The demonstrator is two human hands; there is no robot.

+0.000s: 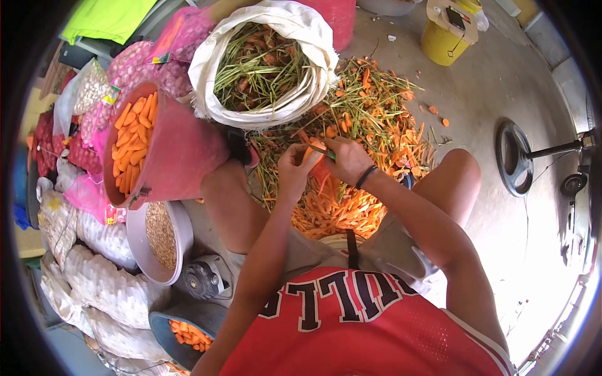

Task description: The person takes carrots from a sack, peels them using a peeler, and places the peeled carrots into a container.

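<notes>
Between my knees, my left hand (pixel 295 168) grips an orange carrot (pixel 311 150) with its fingers closed round it. My right hand (pixel 348 160) is just to the right, closed on a small tool with a dark green part (pixel 325 152) that touches or nearly touches the carrot. The tool's exact shape is too small to make out. Beneath both hands lies a heap of orange peelings (pixel 338 213). Beyond them, green stalks and carrot scraps (pixel 370 100) spread over the floor.
A white sack (pixel 204 69) of stalks stands ahead. At left are a red bucket (pixel 182 150) of carrots, a pale basin (pixel 138 244), a dark container (pixel 160 329) with carrots and stacked bags (pixel 106 276). A yellow bucket (pixel 439 44) and a round black base (pixel 515 156) stand right.
</notes>
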